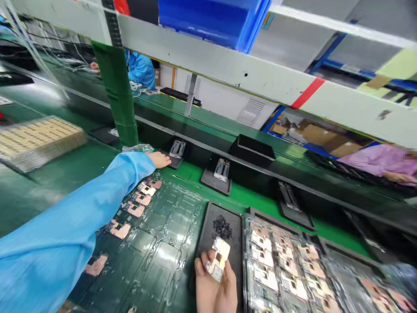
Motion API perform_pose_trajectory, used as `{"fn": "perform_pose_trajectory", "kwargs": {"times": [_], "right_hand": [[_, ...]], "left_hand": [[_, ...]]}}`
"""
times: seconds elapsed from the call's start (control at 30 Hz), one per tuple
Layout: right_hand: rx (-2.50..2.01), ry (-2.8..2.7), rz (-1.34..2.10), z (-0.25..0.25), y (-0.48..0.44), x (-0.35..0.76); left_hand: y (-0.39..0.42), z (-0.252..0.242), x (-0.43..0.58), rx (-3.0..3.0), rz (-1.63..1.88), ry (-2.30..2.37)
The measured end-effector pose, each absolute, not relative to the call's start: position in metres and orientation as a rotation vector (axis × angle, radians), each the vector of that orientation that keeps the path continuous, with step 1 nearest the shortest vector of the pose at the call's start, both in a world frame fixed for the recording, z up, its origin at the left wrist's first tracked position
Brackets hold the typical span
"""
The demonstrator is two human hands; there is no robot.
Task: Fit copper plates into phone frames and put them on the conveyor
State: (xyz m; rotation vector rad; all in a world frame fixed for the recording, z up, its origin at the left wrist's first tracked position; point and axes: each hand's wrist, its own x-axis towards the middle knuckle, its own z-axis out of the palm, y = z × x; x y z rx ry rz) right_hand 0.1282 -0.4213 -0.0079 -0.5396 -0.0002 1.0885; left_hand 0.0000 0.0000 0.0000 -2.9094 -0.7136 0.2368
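Note:
My left hand (159, 159), in a blue sleeve, reaches to the conveyor. Its fingers close on the near left edge of a black tray (176, 164), on which a silver and white device (177, 148) lies. In front of me my right hand (215, 282) pinches a small circuit board (219, 257) between thumb and fingers. The board is held above a black tray (202, 234) with a heap of small dark pieces (222, 227). To the left, a clear blister tray (163, 230) carries several circuit boards (135, 208) along its left side.
Several black trays with devices (222, 169) stand along the green conveyor (189, 171). Filled blister trays (280, 265) lie at right, and a stack of them (42, 139) at far left. A green post (114, 95) and a shelf beam (208, 52) cross ahead. Other people sit beyond.

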Motion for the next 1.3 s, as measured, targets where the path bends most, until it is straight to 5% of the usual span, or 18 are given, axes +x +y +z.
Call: {"fn": "perform_pose_trajectory", "kwargs": {"times": [0.47, 0.9, 1.3], "right_hand": [[-0.596, -0.141, 1.127, -0.014, -0.42, 0.127], [-0.576, -0.189, 1.111, -0.004, -0.419, 0.12], [-0.723, -0.201, 0.981, 0.004, -0.417, 0.12]], "left_hand": [[-0.058, 0.052, 0.019, -2.837, -0.124, -0.449], [-0.209, 0.028, -0.052, -2.793, -0.61, 0.253], [-0.383, 0.014, -0.137, -3.063, -0.815, 0.068]]}}
